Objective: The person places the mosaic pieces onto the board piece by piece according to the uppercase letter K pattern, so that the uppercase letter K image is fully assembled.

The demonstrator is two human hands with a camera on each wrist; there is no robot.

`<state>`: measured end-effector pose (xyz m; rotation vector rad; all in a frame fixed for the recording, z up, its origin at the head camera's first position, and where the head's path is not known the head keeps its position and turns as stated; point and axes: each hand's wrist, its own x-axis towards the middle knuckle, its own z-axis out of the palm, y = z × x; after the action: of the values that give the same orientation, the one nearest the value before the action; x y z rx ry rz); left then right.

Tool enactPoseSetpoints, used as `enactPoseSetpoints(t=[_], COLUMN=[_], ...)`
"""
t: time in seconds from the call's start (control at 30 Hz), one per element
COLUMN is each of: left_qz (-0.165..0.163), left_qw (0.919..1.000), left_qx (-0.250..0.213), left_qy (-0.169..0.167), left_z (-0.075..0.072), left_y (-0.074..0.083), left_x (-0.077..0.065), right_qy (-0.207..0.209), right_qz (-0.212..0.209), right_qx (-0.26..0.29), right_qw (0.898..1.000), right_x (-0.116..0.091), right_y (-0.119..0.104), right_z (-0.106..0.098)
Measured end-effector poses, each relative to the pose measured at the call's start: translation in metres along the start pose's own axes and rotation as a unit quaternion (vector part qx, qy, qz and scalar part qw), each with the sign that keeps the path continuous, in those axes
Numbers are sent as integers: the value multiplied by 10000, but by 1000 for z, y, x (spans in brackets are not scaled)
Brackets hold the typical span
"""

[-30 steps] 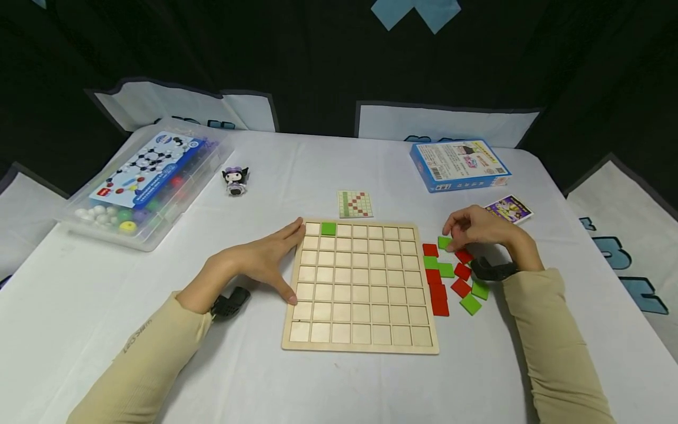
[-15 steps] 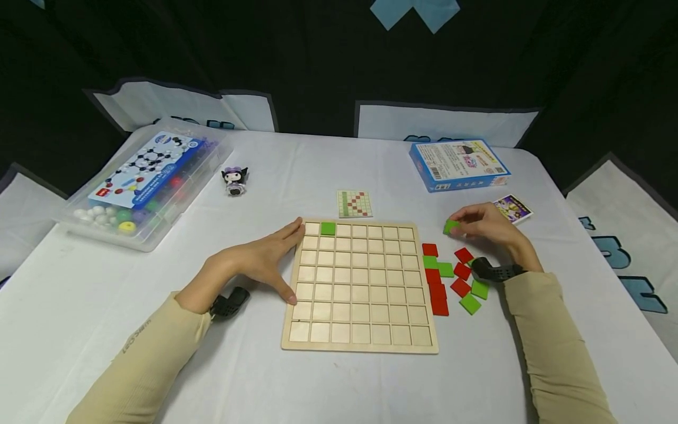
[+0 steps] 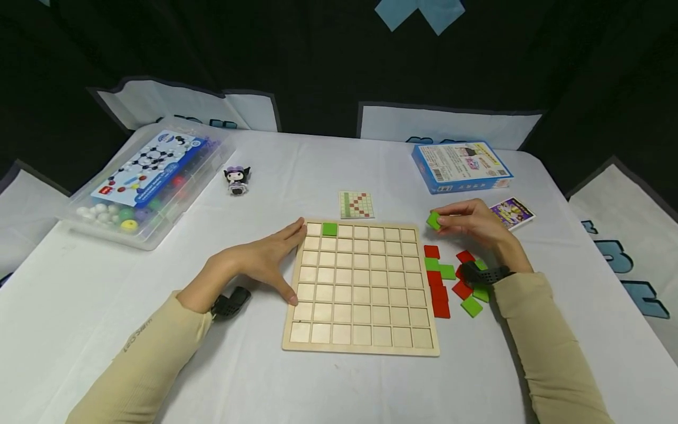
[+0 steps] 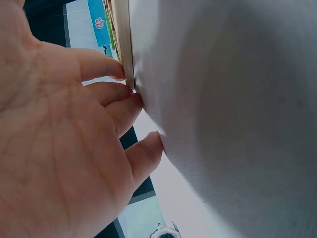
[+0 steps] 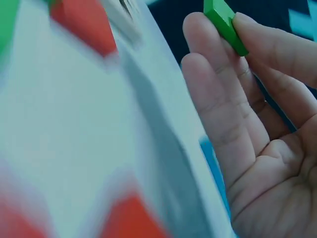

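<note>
A pale wooden grid board [image 3: 361, 287] lies on the white table, with one green tile [image 3: 329, 229] in the second cell of its far row. My left hand [image 3: 259, 262] rests along the board's left edge, fingers and thumb spread; the left wrist view shows fingertips touching the wooden rim [image 4: 123, 44]. Off the board's far right corner, my right hand [image 3: 474, 227] pinches a green square tile [image 3: 433, 220] between thumb and fingers, raised above the table. The right wrist view shows that green tile [image 5: 225, 25] tilted in the fingertips.
Several red tiles [image 3: 440, 301] and green tiles [image 3: 471, 306] lie right of the board. A small pattern card [image 3: 356, 204] lies beyond it. Farther out are a blue box [image 3: 461, 166], a purple card pack [image 3: 511, 212], a figurine [image 3: 236, 179] and a clear plastic case [image 3: 148, 182].
My right hand has picked up the green tile from the pile, lifted it and carried it left toward the board. The left hand stays at the board's edge.
</note>
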<state>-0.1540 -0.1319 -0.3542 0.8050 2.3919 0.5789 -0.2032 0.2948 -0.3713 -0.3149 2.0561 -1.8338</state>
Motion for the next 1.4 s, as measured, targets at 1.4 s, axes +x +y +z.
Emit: enactPoseSetpoints(t=[1.4], left_qz=[-59], left_qw=[9999], left_qx=[13], left_qy=[-82], left_z=[-2], left_y=[0], left_x=[0], right_qy=[-946], right_qz=[-574], right_qx=[-2200], right_qw=[9692], right_x=[76], right_y=[-27], right_z=[168])
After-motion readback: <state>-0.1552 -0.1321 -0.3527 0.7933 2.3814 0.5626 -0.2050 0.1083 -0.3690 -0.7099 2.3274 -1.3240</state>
